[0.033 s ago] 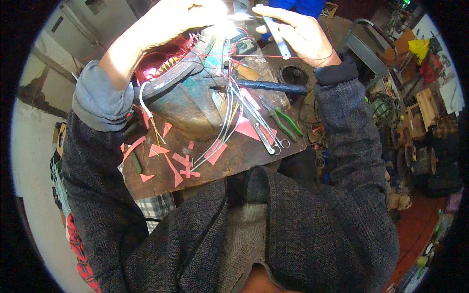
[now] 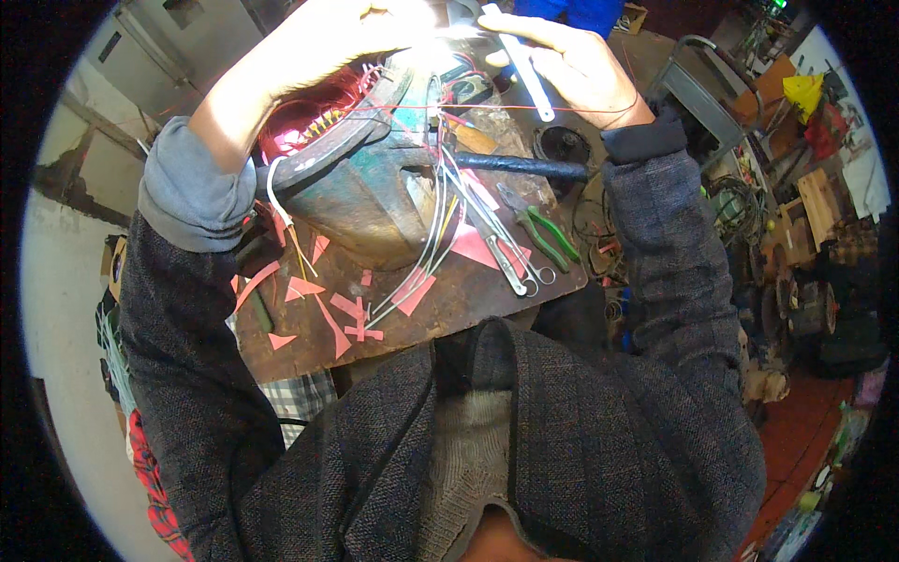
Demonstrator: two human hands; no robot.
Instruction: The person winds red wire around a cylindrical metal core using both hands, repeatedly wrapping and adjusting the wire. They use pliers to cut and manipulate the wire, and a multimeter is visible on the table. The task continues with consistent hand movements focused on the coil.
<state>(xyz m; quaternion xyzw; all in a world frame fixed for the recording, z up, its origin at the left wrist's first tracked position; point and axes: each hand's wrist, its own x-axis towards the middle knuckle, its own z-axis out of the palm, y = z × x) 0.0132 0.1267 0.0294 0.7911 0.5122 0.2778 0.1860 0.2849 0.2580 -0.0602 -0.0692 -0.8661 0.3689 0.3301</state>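
My left hand (image 2: 368,33), washed out by glare, has curled fingers over the upper end of a worn, curved metal housing (image 2: 356,211) with red windings (image 2: 290,131) inside; what it grips is unclear. My right hand (image 2: 571,61) grips a flat pale metal strip (image 2: 532,82) near the bright spot. A thin red wire (image 2: 506,107) crosses below both hands. White sleeved leads (image 2: 426,258) hang from the housing onto the worktop beside long scissors (image 2: 506,258), green-handled pliers (image 2: 548,234) and scattered pink paper scraps (image 2: 412,295).
A black-wrapped bar (image 2: 524,166) lies across the wooden worktop (image 2: 309,358). A dark round part (image 2: 562,140) sits at the right. Beyond are a metal trolley (image 2: 702,98), coiled cable (image 2: 735,201) and stacked spools (image 2: 810,309). A person's blue-clad legs (image 2: 590,11) show at the top.
The metal strip in my right hand has shifted slightly, its lower end now a little further down. My right fingers have moved slightly with it.
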